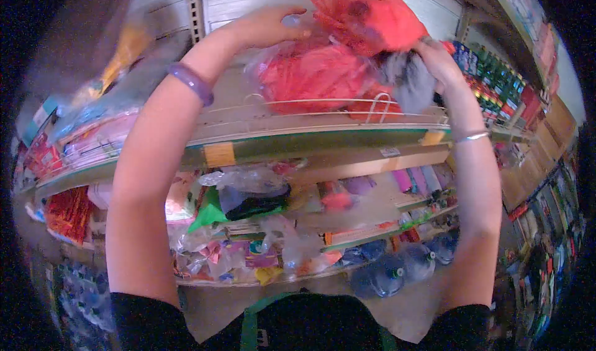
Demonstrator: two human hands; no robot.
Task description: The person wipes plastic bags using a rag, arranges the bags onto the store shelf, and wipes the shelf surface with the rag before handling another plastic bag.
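Both my arms reach up to the upper shelf. A bright red plastic bag (394,17), its handle loop standing up on the left, is raised over a second, pinkish-red bag bundle (313,75) behind the wire rail. My right hand (439,64) grips the raised bag at its lower right side. A grey and black bundle (410,81) hangs just below, beside my right wrist. On the other side, my left hand (276,25) is open, thumb and fingers apart, close to the bag's left edge. A purple bangle circles my left forearm, a thin silver one my right.
A low wire rail (323,103) runs along the front of the upper shelf (298,137). Lower shelves hold plastic-wrapped goods, a green packet (210,209) and large clear bottles (379,276). Rows of green bottles (490,65) stand at the right.
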